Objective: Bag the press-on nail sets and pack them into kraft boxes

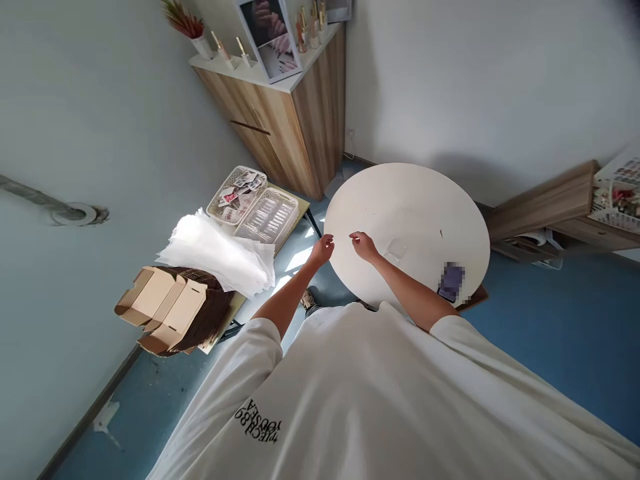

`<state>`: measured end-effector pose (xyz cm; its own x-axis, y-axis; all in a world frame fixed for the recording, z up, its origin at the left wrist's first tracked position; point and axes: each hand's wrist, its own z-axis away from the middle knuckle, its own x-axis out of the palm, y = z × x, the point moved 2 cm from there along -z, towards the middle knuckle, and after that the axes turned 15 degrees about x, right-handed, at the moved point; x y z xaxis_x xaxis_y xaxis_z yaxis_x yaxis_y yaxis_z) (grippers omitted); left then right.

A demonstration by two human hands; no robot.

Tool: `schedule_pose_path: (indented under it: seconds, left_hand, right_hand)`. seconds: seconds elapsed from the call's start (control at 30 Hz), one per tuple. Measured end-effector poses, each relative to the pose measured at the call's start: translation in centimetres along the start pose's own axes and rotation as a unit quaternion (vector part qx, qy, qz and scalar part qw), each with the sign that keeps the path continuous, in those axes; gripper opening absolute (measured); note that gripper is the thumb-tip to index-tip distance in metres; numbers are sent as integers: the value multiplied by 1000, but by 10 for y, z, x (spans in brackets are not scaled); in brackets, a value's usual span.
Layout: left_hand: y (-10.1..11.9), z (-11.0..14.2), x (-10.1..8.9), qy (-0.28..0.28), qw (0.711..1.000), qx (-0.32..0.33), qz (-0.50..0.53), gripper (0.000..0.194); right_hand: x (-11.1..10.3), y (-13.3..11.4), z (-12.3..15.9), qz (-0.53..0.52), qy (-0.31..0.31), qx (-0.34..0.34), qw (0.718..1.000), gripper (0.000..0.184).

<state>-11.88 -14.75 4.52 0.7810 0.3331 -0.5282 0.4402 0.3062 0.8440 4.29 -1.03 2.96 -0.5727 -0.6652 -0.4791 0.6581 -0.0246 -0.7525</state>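
"First entry, nearest?"

"My left hand [323, 249] and right hand [365, 247], raised near the left edge of the round white tabletop [410, 193], slightly apart and facing each other. Fingers curled on both; whether the tips meet, or pinch anything small, I cannot tell."

"Next, the thing close by?"

"One clear plastic piece [397, 249], thin, on the tabletop. Position: to my right, just beside my right wrist, on the outer side. My right hand is the nearer; my left sits across the gap, farther off."

"Bearing from the fingertips?"

"Right fingertips point left, away from it; the piece lies behind them, toward the wrist side. Left fingertips face its way, with my right hand between. Long axis: too faint to tell; outline roughly as wide as long."

"Farther right?"

"One dark smartphone [451, 281], blurred, near the tabletop's edge, beyond my right forearm and well apart from both hands."

"Off to the left?"

"Two white plastic baskets [286, 193], a pile of thin white sheets [220, 257], then a stack of brown cardboard boxes [173, 303]."

"Last, farthest?"

"One wood-grain cabinet [320, 107], in the corner."
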Motion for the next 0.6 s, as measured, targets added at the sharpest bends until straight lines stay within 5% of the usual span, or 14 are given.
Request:
schedule_pose_path:
  seconds: [0.33,0.6]
  left_hand:
    - [-38,6,-133,37,998,53,-22,40]
    - [-113,-21,-245,59,997,38,-25,44]
  right_hand:
    - [119,-101,-12,25,-5,-67,997,27]
    - [208,-179,-25,33,-9,-76,997,27]
